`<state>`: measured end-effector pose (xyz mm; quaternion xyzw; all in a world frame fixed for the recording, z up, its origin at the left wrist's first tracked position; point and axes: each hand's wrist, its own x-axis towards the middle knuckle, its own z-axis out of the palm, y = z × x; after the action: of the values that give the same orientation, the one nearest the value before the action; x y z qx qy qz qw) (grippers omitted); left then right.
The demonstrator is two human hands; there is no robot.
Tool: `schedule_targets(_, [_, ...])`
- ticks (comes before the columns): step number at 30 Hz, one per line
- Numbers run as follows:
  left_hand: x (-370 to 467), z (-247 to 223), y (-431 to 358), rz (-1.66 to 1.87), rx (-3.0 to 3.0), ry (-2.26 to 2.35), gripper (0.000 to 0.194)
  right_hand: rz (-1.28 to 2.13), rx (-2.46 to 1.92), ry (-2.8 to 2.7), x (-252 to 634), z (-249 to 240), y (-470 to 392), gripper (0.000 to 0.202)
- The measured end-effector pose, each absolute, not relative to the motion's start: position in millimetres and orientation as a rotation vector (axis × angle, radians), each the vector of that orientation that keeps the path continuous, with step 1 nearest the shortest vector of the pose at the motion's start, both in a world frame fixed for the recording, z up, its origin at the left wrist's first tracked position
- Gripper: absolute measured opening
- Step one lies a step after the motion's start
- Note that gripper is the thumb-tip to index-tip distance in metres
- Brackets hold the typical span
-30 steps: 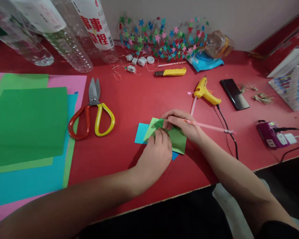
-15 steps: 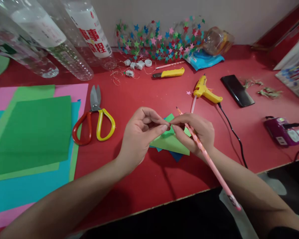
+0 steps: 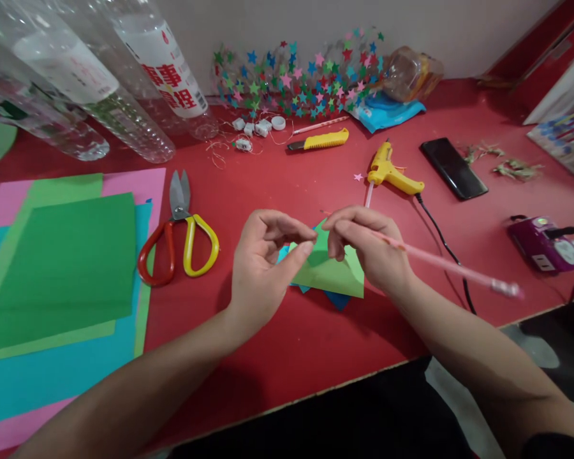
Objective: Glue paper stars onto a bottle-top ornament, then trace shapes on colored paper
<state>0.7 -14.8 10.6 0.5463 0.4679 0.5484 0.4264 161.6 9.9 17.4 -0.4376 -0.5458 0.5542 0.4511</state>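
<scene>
My right hand (image 3: 380,252) holds a pink pencil (image 3: 440,259) between its fingers, the eraser end pointing right and blurred by motion. To its left my left hand (image 3: 270,268) is closed in a pinch, thumb against fingertips. Anything between those fingertips is too small to make out. A little space parts the two hands. Below and between them lies a small pile of paper pieces, with a light green sheet (image 3: 328,275) on top and a blue piece (image 3: 339,300) showing beneath.
Scissors (image 3: 180,213) and a stack of coloured paper (image 3: 76,255) lie left. Plastic bottles (image 3: 167,76) and a star-covered bottle (image 3: 301,83) line the back. A yellow cutter (image 3: 323,139), corded glue gun (image 3: 390,172), phone (image 3: 453,169) and purple power adapter (image 3: 543,245) are beyond and right.
My right hand has come away from my left fingertips. The pencil has swung from steep to flatter, its eraser end moving up and right. My left hand keeps its pinch.
</scene>
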Motion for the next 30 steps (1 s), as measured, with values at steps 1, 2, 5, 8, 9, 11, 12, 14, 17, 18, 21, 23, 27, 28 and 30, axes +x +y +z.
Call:
schedule_targets(1, [0.8, 9.7, -15.5, 1.359, 1.466, 1.200, 0.021, 1.439, -1.041, -1.296, 163.9, 15.5, 13.9, 0.026])
schedule_targets(2, [0.9, 8.2, -16.5, 1.319, 1.604, 1.218, 0.018, 1.491, -1.014, -1.254, 166.4, 13.8, 17.8, 0.030])
schedule_targets(5, [-0.2, 1.9, -20.3, 1.079, 2.093, 1.136, 0.007, 1.594, -0.982, -1.169, 172.2, 9.2, 27.8, 0.029])
schedule_targets(8, [-2.8, -3.3, -23.1, 0.938, 2.399, 1.037, 0.015, 1.645, -0.932, -1.118, 173.9, 5.6, 33.6, 0.019])
schedule_targets(9, [-3.6, -3.8, -23.7, 0.894, 2.484, 1.036, 0.019, 1.642, -0.932, -1.116, 174.1, 4.7, 34.8, 0.016])
schedule_targets(11, [-3.8, -3.5, -25.2, 0.735, 2.675, 1.066, 0.027, 1.588, -0.961, -1.141, 174.9, 3.5, 36.3, 0.015])
schedule_targets(12, [-2.9, -3.1, -26.6, 0.633, 2.770, 1.086, 0.030, 1.543, -0.982, -1.166, 175.7, 3.4, 36.7, 0.016])
schedule_targets(14, [1.4, -3.3, -30.9, 0.424, 2.908, 1.149, 0.030, 1.459, -1.033, -1.221, 177.8, 4.2, 37.2, 0.021])
schedule_targets(17, [13.1, -7.4, -40.6, 0.195, 2.972, 1.293, 0.032, 1.446, -1.113, -1.293, 178.7, 6.4, 37.5, 0.014])
schedule_targets(18, [17.7, -8.9, -43.9, 0.125, 2.978, 1.315, 0.036, 1.467, -1.133, -1.332, 177.8, 6.9, 37.5, 0.012])
schedule_targets(21, [31.4, -9.6, -51.7, -0.063, 2.957, 1.380, 0.040, 1.550, -1.136, -1.545, 171.8, 5.4, 37.4, 0.012])
schedule_targets(23, [37.8, -5.8, -54.4, -0.157, 2.942, 1.459, 0.040, 1.582, -1.136, -1.660, 167.5, 1.0, 36.9, 0.013])
schedule_targets(27, [37.9, 2.8, -54.3, -0.249, 2.912, 1.537, 0.035, 1.577, -1.180, -1.555, 164.8, -11.6, 34.6, 0.009])
schedule_targets(28, [35.9, 3.3, -53.5, -0.238, 2.903, 1.536, 0.034, 1.562, -1.178, -1.524, 165.2, -13.6, 34.0, 0.009])
schedule_targets(30, [31.7, 1.5, -51.9, -0.190, 2.888, 1.529, 0.033, 1.501, -1.181, -1.502, 166.2, -14.9, 33.5, 0.010])
